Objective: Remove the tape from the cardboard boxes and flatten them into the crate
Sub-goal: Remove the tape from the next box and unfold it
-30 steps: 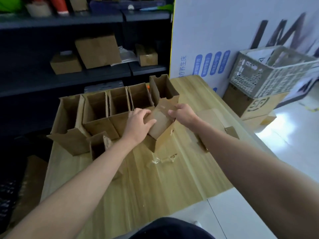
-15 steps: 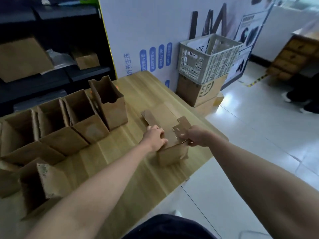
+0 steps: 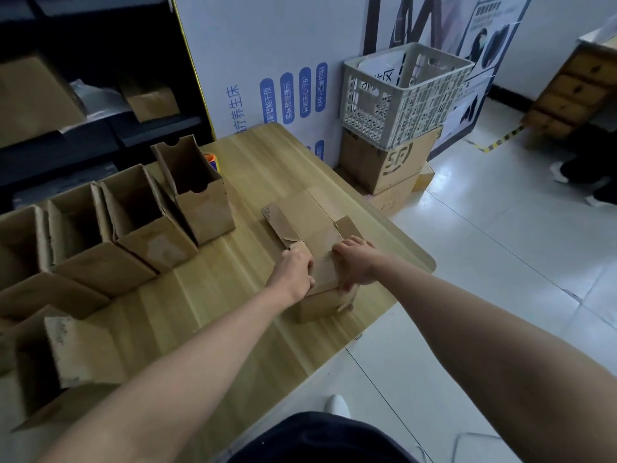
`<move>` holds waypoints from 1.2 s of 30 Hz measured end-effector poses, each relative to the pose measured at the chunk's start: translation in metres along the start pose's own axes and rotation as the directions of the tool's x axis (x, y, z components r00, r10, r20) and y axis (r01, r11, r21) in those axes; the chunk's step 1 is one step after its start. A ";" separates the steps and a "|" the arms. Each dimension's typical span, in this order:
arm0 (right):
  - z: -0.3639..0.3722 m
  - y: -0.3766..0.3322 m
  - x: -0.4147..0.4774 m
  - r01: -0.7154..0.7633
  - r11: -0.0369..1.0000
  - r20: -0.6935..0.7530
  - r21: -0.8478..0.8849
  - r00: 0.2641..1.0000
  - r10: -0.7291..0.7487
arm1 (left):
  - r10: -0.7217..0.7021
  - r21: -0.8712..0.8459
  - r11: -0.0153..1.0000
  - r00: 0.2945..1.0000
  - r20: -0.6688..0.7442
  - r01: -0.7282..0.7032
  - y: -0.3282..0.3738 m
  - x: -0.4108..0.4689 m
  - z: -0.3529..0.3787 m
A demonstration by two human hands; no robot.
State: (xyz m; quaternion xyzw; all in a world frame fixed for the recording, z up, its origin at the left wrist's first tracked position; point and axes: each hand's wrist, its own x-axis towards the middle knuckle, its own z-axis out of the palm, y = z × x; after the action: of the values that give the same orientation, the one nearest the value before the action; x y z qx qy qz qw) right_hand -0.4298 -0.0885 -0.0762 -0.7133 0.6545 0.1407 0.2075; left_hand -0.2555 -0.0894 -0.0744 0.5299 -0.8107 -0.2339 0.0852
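Note:
A small brown cardboard box [image 3: 322,302] lies near the right edge of the wooden table [image 3: 213,295]. My left hand [image 3: 293,272] grips its left side and my right hand [image 3: 355,264] presses on its top right, both closed on the box. Just behind it lies a flattened box [image 3: 307,215] with its flaps spread. A row of several open upright boxes [image 3: 140,215] stands on the left of the table. The pale plastic crate [image 3: 404,91] sits off the table to the right, on a stacked brown carton [image 3: 387,162].
Dark shelves [image 3: 100,128] with more cardboard boxes run behind the table. An orange and blue tape roll [image 3: 212,161] peeks out behind the tallest open box. A printed white board [image 3: 283,61] leans behind the crate. A person's legs and shoes [image 3: 587,175] are at far right on the tiled floor.
Both hands carried the small box from the row of open boxes to the table's right edge and now press it down there; the view has swung right toward the crate.

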 end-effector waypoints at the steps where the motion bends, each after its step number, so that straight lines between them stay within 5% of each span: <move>1: -0.002 -0.002 0.001 0.000 1.000 -0.005 -0.014 1.000 -0.001 | -0.011 0.003 1.000 1.000 0.016 0.011 0.002 0.001 -0.002; 11: -0.005 -0.008 -0.005 -0.033 0.999 0.009 -0.017 0.999 0.033 | -0.046 -0.018 0.999 0.995 0.088 0.048 0.008 0.002 -0.005; 21: -0.007 -0.015 -0.005 -0.065 0.998 0.009 -0.007 0.998 0.065 | -0.101 -0.041 0.994 0.995 -0.007 0.100 0.003 0.005 -0.001; 30: -0.006 -0.015 -0.004 -0.067 0.997 0.003 -0.033 0.998 0.067 | 0.097 0.260 0.959 0.993 0.070 -0.112 0.002 0.011 0.007; 33: -0.006 -0.015 -0.002 -0.069 0.997 0.005 -0.027 0.998 0.069 | 0.225 0.202 0.951 0.972 0.065 -0.234 -0.008 0.009 0.013; 36: -0.008 -0.015 -0.002 -0.075 0.997 0.006 -0.015 0.997 0.075 | 0.205 -0.028 0.979 0.979 0.015 -0.204 -0.011 0.007 0.015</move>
State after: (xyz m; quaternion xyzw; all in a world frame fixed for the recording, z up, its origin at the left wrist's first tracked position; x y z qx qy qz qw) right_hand -0.4153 -0.0898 -0.0670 -0.6894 0.6789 0.1554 0.1992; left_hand -0.2554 -0.0954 -0.0931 0.4406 -0.8584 -0.2393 0.1087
